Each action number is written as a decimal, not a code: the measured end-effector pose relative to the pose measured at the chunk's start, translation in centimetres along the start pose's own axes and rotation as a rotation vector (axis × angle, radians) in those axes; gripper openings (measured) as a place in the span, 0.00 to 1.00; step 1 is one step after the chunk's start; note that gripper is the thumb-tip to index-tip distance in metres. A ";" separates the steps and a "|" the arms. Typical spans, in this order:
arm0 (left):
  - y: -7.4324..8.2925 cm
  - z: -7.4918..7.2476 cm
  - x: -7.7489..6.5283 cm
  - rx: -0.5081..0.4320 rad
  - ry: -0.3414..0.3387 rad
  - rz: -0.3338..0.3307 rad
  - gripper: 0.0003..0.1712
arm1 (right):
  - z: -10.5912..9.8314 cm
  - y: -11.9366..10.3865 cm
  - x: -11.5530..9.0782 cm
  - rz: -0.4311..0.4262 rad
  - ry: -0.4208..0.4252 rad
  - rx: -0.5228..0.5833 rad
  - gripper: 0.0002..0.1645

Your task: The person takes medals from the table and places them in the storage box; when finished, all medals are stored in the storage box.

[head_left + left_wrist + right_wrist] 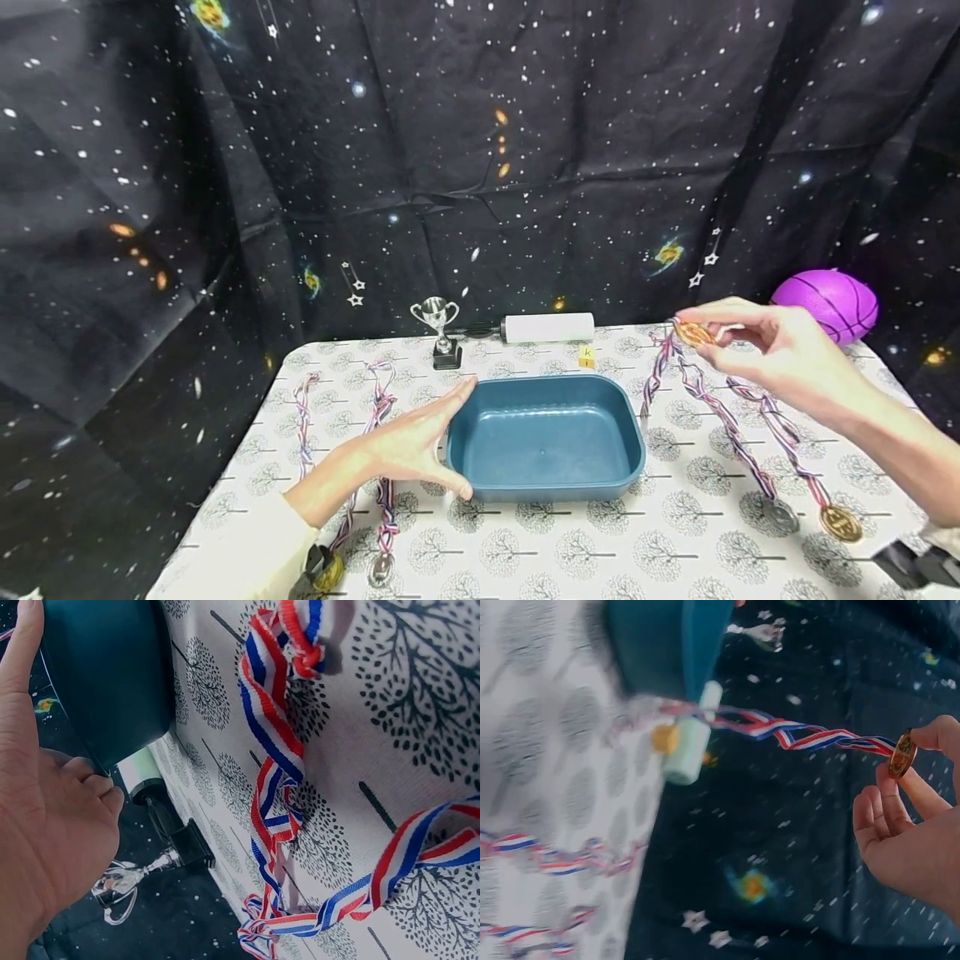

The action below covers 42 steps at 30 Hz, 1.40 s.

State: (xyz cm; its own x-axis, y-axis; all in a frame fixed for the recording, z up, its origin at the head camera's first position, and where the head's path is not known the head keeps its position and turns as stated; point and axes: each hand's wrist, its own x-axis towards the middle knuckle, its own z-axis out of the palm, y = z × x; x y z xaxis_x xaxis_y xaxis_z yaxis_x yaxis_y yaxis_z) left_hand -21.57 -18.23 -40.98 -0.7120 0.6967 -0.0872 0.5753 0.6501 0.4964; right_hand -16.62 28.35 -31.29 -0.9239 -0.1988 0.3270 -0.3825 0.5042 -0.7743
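A dark blue rectangular bin (546, 493) stands mid-table. My left hand (420, 442) spans its left end and grips it, thumb at the near corner and fingers at the far one; the left wrist view shows the fingers bent at the bin's (105, 675) rim. Right of the bin, my right hand (787, 346) pinches a gold-coloured medal (694, 334) above the table between thumb and fingers. From that medal (903, 754) a twisted red, white and blue ribbon (810, 739) hangs down toward the table beside the bin.
To the right lie a silver medal (780, 515) and a gold medal (841, 523). Another gold medal (328, 575) and a silver one (382, 570) lie left. Behind are a trophy (447, 354), a white roll (549, 327), a yellow block (587, 357) and a purple ball (832, 300).
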 end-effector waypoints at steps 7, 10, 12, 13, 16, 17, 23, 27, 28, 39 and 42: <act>0.0 -0.2 0.0 -0.007 -0.011 -0.001 0.88 | 1.1 -5.6 3.9 -0.113 -0.058 0.035 0.23; 0.0 -0.2 0.0 0.000 -0.013 -0.005 0.88 | 1.6 -8.0 5.4 -0.159 -0.079 0.043 0.22; 0.0 -0.2 0.1 0.003 -0.012 -0.005 0.88 | 2.0 -9.4 6.1 -0.168 -0.092 0.058 0.21; 0.1 -0.2 0.1 0.003 -0.012 -0.004 0.88 | 2.3 -10.0 6.4 -0.169 -0.097 0.069 0.21; 0.1 -0.3 0.1 0.002 -0.003 -0.001 0.88 | 3.2 -11.0 7.1 -0.166 -0.135 0.126 0.21; 0.1 -0.3 0.1 0.001 -0.002 -0.002 0.88 | 3.7 -11.0 7.3 -0.165 -0.158 0.148 0.21; 0.2 -0.4 0.1 0.012 -0.011 0.008 0.88 | 7.8 -6.9 6.8 -0.062 -0.349 0.216 0.21; 0.2 -0.4 0.1 0.013 -0.013 0.004 0.88 | 10.8 -2.5 5.5 0.003 -0.469 0.114 0.23; 0.2 -0.4 0.1 0.012 -0.013 0.002 0.88 | 11.3 -1.5 5.2 -0.005 -0.490 0.071 0.23; 0.4 -0.5 0.2 0.028 -0.018 0.003 0.88 | 12.7 4.8 4.6 -0.240 -0.505 -0.330 0.19; 0.4 -0.5 0.2 0.034 -0.018 0.004 0.88 | 13.0 5.5 4.6 -0.330 -0.500 -0.441 0.20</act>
State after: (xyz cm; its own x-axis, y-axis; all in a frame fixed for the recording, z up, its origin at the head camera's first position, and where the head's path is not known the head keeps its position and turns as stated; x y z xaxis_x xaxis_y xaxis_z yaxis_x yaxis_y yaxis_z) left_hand -21.67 -18.00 -40.37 -0.7028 0.7042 -0.1008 0.5913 0.6571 0.4675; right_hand -23.15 19.30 -41.04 -0.6965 -0.7043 0.1378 -0.6986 0.6214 -0.3547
